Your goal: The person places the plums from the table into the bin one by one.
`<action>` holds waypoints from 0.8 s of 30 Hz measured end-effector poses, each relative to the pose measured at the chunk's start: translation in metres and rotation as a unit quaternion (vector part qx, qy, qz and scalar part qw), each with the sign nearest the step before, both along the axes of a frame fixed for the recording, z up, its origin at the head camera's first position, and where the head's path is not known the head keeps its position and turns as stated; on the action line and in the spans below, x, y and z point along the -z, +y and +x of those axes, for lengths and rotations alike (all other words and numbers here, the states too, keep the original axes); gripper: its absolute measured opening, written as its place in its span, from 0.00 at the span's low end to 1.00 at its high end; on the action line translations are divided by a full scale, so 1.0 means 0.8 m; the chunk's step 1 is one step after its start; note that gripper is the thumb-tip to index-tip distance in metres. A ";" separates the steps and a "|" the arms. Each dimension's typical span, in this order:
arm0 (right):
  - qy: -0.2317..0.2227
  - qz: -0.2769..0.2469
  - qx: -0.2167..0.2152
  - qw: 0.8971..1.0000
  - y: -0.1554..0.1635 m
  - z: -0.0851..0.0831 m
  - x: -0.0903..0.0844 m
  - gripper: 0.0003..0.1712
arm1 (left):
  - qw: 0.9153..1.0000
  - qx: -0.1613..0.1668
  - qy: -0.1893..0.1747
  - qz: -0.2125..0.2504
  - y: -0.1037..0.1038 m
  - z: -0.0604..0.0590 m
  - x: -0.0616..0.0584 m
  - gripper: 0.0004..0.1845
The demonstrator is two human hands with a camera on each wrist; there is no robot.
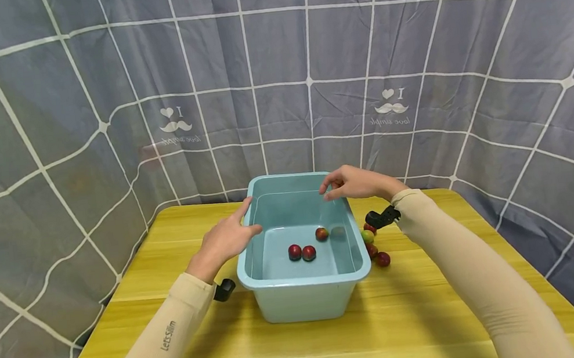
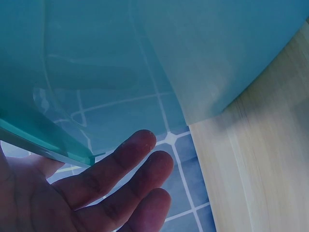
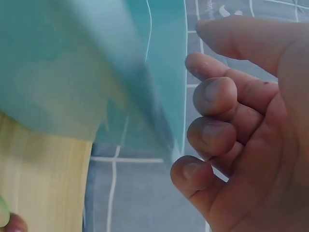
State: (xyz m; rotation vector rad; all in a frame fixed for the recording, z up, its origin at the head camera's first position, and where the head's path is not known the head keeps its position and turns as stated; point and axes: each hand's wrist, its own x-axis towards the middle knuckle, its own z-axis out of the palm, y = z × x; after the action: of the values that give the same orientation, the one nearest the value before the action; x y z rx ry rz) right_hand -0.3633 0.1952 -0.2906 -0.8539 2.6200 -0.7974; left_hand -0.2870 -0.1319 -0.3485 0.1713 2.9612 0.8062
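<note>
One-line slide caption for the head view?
Left hand touches pale blue plastic tub holding three red fruits; right hand hovers above.

The tub [image 1: 306,293] wall hides part of the fruit pile [image 1: 374,245] beside it. In the right wrist view the tub's rim blurs, and 1 fruit [image 3: 12,223] is cut off at the bottom edge.

Both arms in beige sleeves, reaching forward with a black strap at each wrist. Left hand [image 1: 227,239] flat, fingers [image 2: 118,164] straight and together, thumb out. Right hand [image 1: 356,183] raised, palm down, fingers [image 3: 212,137] loosely curled, holding nothing.
</note>
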 end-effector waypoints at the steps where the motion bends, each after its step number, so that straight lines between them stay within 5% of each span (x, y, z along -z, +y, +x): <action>1: -0.001 -0.005 0.006 1.000 0.005 0.002 0.001 0.14 | 1.000 0.000 0.000 0.000 0.000 0.000 0.000 0.44; 10: 0.014 -0.058 0.051 0.997 0.048 0.021 0.017 0.21 | 1.000 -0.001 -0.008 0.005 -0.001 0.000 0.002 0.44; 24: 0.014 -0.151 0.123 0.981 0.107 0.063 0.047 0.18 | 1.000 0.000 -0.004 0.005 0.000 0.003 0.001 0.44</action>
State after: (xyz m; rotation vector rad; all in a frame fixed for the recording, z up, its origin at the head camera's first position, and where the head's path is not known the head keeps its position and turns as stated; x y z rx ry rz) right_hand -0.3129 0.2809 -0.3285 -0.6190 2.7041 -1.2834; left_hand -0.2849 -0.1318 -0.3492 0.1695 2.9498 0.8211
